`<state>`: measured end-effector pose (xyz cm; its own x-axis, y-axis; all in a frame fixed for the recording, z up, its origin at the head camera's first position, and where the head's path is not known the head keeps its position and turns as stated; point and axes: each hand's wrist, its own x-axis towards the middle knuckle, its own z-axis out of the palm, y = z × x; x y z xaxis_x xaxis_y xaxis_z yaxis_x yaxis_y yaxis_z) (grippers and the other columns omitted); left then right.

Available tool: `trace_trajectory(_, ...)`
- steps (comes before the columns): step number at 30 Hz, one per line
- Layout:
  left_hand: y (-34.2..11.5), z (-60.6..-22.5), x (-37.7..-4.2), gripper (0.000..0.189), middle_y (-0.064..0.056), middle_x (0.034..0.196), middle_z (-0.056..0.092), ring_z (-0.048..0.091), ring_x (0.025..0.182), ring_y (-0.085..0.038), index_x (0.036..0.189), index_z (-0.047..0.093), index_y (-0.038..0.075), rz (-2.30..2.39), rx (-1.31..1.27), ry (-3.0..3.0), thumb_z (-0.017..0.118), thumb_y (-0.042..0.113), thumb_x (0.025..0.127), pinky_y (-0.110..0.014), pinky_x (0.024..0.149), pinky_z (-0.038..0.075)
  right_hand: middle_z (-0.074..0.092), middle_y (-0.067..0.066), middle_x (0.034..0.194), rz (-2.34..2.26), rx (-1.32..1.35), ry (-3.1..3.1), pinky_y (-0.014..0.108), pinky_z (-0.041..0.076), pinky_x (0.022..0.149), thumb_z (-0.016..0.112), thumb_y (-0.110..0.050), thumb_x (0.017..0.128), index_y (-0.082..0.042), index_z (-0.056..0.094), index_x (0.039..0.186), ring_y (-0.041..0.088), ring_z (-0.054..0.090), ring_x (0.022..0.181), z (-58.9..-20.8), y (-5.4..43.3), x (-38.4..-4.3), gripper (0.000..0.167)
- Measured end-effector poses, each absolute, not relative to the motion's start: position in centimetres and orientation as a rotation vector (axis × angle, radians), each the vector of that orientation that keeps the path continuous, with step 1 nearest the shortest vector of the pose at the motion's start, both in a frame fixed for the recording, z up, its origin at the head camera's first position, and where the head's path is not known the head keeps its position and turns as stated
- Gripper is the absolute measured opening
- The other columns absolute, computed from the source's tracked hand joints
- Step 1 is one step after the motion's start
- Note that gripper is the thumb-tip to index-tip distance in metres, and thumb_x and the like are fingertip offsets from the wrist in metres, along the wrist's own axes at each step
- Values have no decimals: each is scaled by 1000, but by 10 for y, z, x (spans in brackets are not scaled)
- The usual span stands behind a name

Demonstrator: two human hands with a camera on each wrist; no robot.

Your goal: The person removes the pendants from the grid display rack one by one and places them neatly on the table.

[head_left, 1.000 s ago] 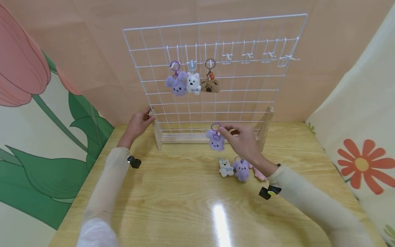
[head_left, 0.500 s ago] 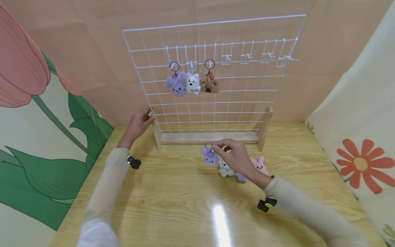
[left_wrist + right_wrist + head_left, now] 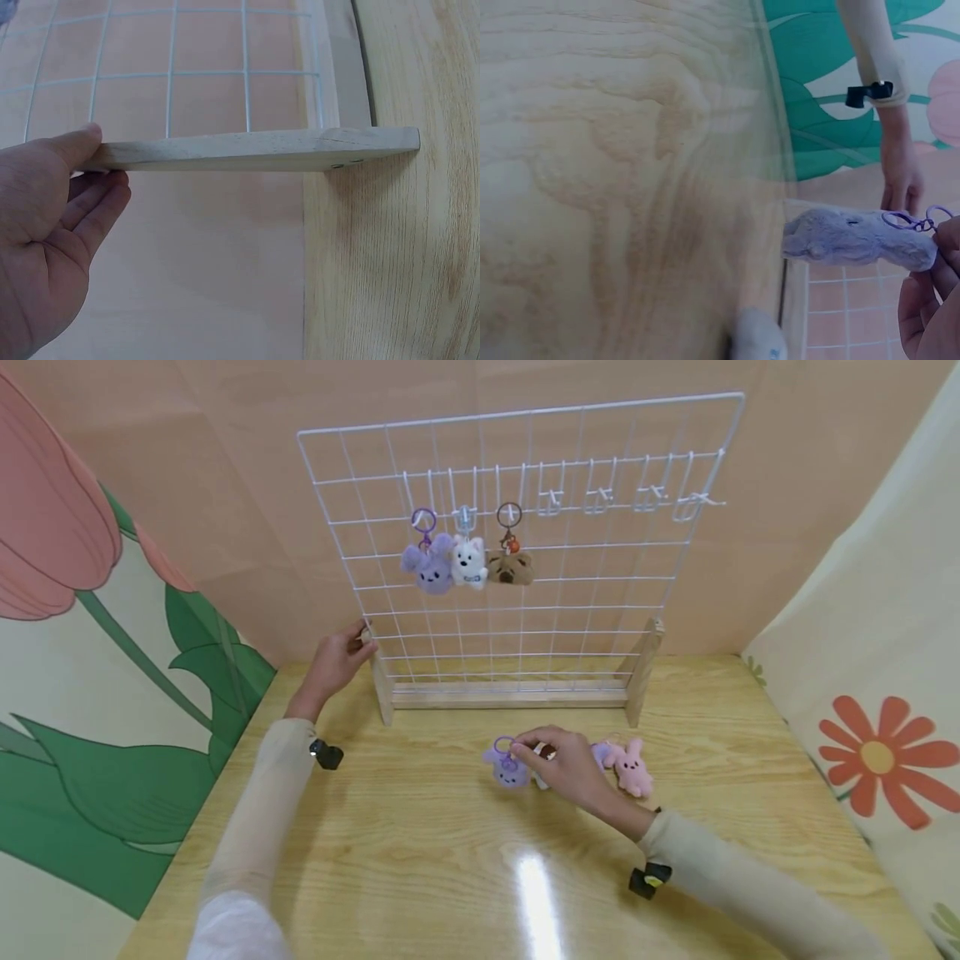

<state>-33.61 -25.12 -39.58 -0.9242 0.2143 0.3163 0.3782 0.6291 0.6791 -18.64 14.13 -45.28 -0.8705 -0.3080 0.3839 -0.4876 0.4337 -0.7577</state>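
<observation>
My right hand (image 3: 562, 766) pinches a purple plush keychain (image 3: 509, 770) by its top, near the purple ring, low over the table. In the right wrist view the plush (image 3: 855, 238) shows side-on, held at one end by the fingertips. Behind this hand lie a white dog plush (image 3: 542, 777), mostly hidden, another purple plush (image 3: 602, 753), partly hidden, and a pink bunny plush (image 3: 633, 768). My left hand (image 3: 333, 664) grips the top of the rack's left wooden foot (image 3: 382, 681); the left wrist view shows thumb and fingers on either side of the wooden foot (image 3: 247, 148).
A white wire grid rack (image 3: 517, 618) stands at the back. On its left hooks hang a purple plush (image 3: 431, 568), a white dog plush (image 3: 470, 564) and a brown bear plush (image 3: 511, 568). Several bare hooks (image 3: 600, 500) follow to the right. Printed cloths (image 3: 862, 652) flank the table.
My right hand has come down from in front of the rack's base toward the table, bringing the purple plush keychain along. My left hand stays at the wooden foot.
</observation>
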Motion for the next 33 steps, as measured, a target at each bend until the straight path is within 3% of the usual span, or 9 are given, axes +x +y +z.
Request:
trace_trajectory(15,-252,-396,-336,54,-32,138,57,62,122,-45,149,45,-7,-1173,-493,-2637,63,14,103,-48,99,57,78,-2,95,1359,696,-2593,22,55,55,75,-23,96,-16,82,95,15,65,65,-474,143,-190,10)
trace_trajectory(22,-252,-396,-336,55,-31,139,57,62,123,-45,150,45,-7,-1179,-490,-2641,63,16,103,-49,99,57,78,-2,97,1302,708,-2618,23,57,58,74,-23,97,-17,82,96,14,65,67,-473,147,-200,10)
trace_trajectory(29,-252,-396,-336,55,-32,137,59,62,122,-45,151,44,-6,-1166,-492,-2644,63,16,104,-50,99,56,77,-3,93,1285,708,-2659,24,48,43,73,-24,98,-17,82,98,10,54,51,-473,146,-210,11)
trace_trajectory(33,-253,-397,-335,56,-32,137,58,62,123,-44,151,43,-6,-1174,-497,-2646,63,16,104,-49,99,57,78,-3,94,1274,692,-2680,23,46,41,73,-26,98,-17,82,99,5,51,48,-477,145,-215,12)
